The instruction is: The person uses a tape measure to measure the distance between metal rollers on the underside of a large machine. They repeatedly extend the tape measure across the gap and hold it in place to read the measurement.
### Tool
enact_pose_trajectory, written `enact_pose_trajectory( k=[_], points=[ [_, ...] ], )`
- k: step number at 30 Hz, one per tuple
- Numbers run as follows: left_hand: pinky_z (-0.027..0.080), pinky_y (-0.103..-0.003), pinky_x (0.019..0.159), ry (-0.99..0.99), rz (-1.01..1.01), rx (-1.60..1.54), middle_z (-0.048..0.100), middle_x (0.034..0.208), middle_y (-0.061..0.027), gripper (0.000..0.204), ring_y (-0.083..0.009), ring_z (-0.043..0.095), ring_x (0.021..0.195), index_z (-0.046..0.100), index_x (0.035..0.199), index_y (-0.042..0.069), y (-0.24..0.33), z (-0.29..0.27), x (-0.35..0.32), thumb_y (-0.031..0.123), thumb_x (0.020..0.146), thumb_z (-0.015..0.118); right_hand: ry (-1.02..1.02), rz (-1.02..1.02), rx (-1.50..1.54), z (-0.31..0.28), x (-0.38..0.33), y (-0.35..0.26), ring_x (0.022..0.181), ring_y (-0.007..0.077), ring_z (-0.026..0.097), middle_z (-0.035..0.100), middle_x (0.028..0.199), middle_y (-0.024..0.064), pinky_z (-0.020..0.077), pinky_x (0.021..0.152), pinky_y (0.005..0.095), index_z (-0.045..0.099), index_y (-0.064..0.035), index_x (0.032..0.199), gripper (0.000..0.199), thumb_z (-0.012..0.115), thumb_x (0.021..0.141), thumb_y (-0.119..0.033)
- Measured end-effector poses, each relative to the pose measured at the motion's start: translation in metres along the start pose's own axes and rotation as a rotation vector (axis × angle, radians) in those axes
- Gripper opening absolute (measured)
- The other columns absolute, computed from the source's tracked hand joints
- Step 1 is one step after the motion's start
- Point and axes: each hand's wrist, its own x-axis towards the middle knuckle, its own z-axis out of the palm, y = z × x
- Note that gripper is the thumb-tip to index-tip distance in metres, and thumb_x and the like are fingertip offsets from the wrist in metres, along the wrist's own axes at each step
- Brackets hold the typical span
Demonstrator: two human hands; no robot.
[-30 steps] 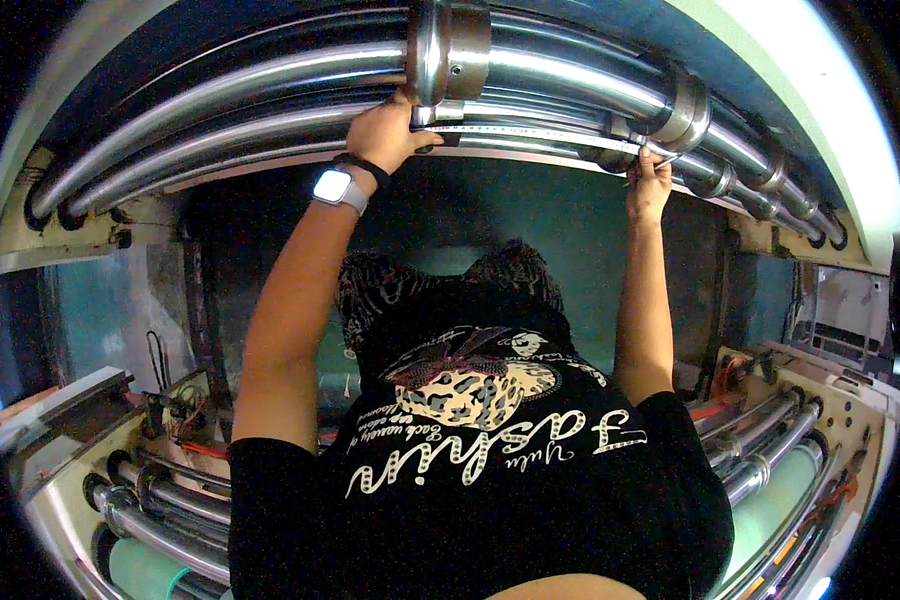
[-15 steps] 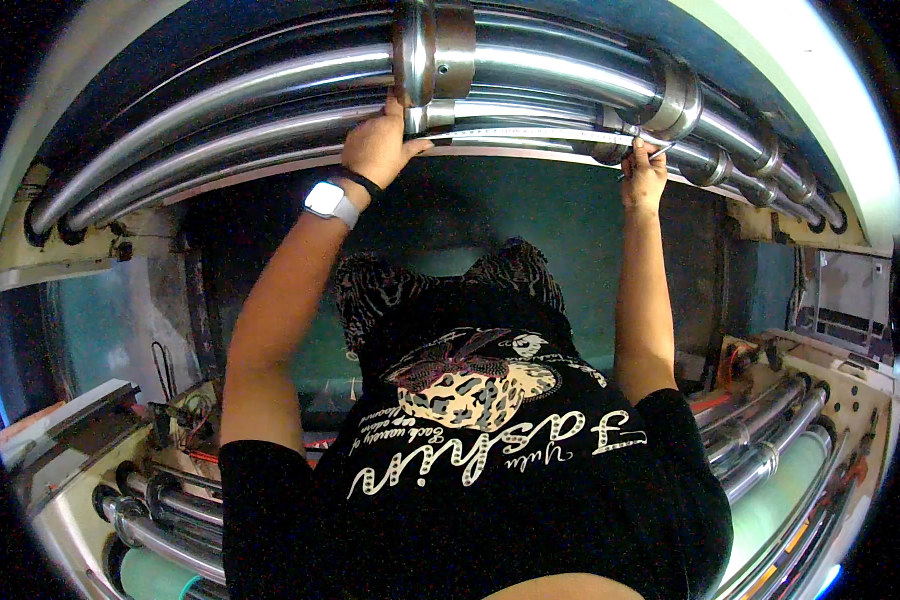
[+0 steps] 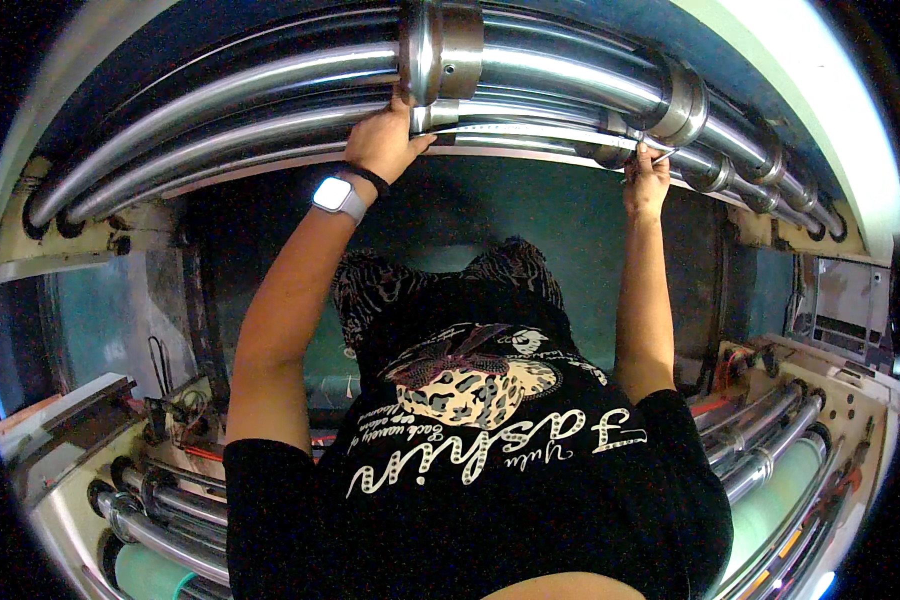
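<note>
A thin white measuring tape [image 3: 530,131] stretches sideways along the lower steel rods, between my two hands. My left hand [image 3: 380,143] is at its left end, the thumb pointing right along it and a finger reaching up against the big steel collar [image 3: 425,60]; the remaining fingers are partly hidden. At the other end my right hand [image 3: 647,180] pinches the tape between thumb and fingers, just under a second collar [image 3: 683,105]. A smartwatch [image 3: 332,193] and a dark band are on my left wrist.
Long polished rods [image 3: 240,95] with several collars run across the machine in front of me. Below them is a dark green surface [image 3: 450,210]. More rollers [image 3: 170,510] lie at the lower left, and green-covered ones [image 3: 785,500] at the lower right.
The view has shifted slightly, so the rods and both hands appear a little further right. Both hands stay at the tape's ends; the right fingers have shifted a little.
</note>
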Motion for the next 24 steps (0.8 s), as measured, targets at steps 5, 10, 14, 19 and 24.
enact_pose_trajectory(
  k=[5, 10, 14, 19, 24],
  points=[
    [0.047, -0.043, 0.065, -0.047, -0.011, -0.016, 0.059, 0.077, -0.0215, 0.057, -0.0361, 0.058, 0.074, 0.046, 0.099, -0.005, 0.001, -0.002, 0.003, 0.042, 0.070, 0.062, 0.005, 0.001, -0.017, -0.001, -0.001, -0.001, 0.046, 0.0053, 0.037, 0.042, 0.056, -0.0042, 0.0285, 0.041, 0.0185, 0.049, -0.0121, 0.071, 0.013, 0.056, 0.081, -0.010],
    [0.047, -0.042, 0.066, -0.103, -0.005, -0.048, 0.059, 0.079, -0.0211, 0.052, -0.0355, 0.058, 0.075, 0.048, 0.097, -0.002, 0.002, -0.005, 0.006, 0.040, 0.070, 0.063, -0.030, -0.003, 0.000, 0.001, -0.002, -0.004, 0.046, 0.0050, 0.035, 0.042, 0.056, -0.0049, 0.0288, 0.042, 0.0190, 0.048, -0.0127, 0.071, 0.013, 0.057, 0.081, -0.011],
    [0.047, -0.039, 0.068, -0.201, 0.077, -0.077, 0.060, 0.082, -0.0206, 0.052, -0.0329, 0.059, 0.078, 0.046, 0.104, -0.001, -0.011, -0.010, 0.011, 0.034, 0.071, 0.064, 0.019, 0.023, -0.023, -0.003, 0.001, -0.002, 0.046, 0.0049, 0.034, 0.041, 0.056, -0.0055, 0.0291, 0.043, 0.0189, 0.047, -0.0131, 0.071, 0.015, 0.057, 0.081, -0.011],
    [0.044, -0.030, 0.067, -0.312, 0.183, -0.433, 0.062, 0.082, -0.0128, 0.053, -0.0230, 0.059, 0.076, 0.047, 0.110, -0.002, -0.045, -0.026, 0.020, 0.028, 0.070, 0.067, -0.020, 0.025, -0.083, -0.007, 0.000, -0.005, 0.047, 0.0062, 0.037, 0.044, 0.057, -0.0041, 0.0311, 0.043, 0.0204, 0.048, -0.0127, 0.070, 0.015, 0.060, 0.080, -0.013],
    [0.042, -0.025, 0.062, -0.402, 0.166, -0.745, 0.056, 0.071, -0.0028, 0.019, -0.0097, 0.050, 0.067, 0.056, 0.074, -0.001, -0.048, -0.023, 0.027, 0.018, 0.080, 0.058, -0.027, 0.026, -0.085, -0.012, 0.002, -0.003, 0.045, 0.0061, 0.034, 0.042, 0.056, -0.0048, 0.0292, 0.042, 0.0202, 0.047, -0.0117, 0.071, 0.014, 0.058, 0.081, -0.013]
  ],
)
